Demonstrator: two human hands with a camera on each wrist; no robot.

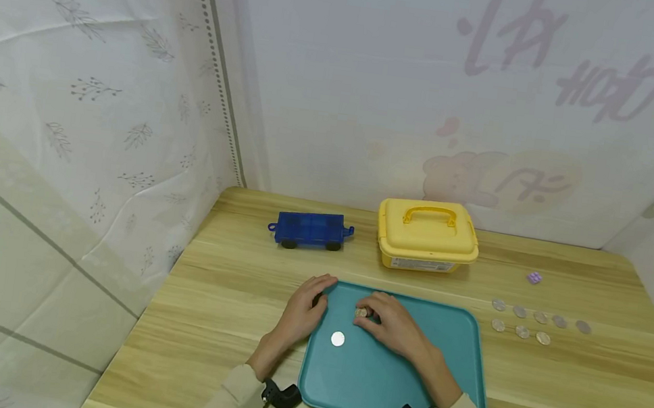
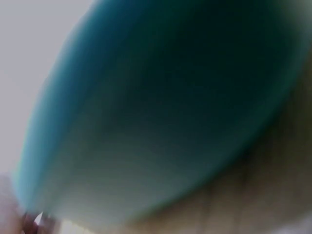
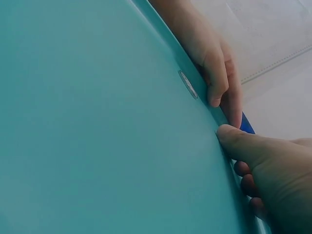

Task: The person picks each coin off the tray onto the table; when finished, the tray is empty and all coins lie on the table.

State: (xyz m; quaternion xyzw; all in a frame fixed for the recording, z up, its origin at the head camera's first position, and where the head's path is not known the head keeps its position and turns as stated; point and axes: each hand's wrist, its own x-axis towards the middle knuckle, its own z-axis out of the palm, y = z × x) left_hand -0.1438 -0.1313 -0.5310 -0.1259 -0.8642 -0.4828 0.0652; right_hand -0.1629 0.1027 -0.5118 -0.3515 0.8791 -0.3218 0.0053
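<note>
My right hand point(image 1: 389, 322) is over the teal tray point(image 1: 391, 382), pinching a coin point(image 1: 360, 312) between thumb and fingers. In the right wrist view, the right thumb point(image 3: 241, 144) hides most of that coin. A single silver coin point(image 1: 337, 339) lies flat on the tray, to the left of and nearer than the right hand. At the tray's left rim rests my left hand point(image 1: 303, 310), fingers loosely bent and pointing toward the far left corner. The left wrist view is filled by the blurred tray underside point(image 2: 146, 136).
Several coins point(image 1: 522, 332) lie in two rows on the wooden table point(image 1: 579, 398), right of the tray. Behind them sits a small purple object point(image 1: 534, 277). A yellow lidded box point(image 1: 427, 237) with a handle and a blue wheeled toy wagon point(image 1: 310, 229) stand beyond the tray.
</note>
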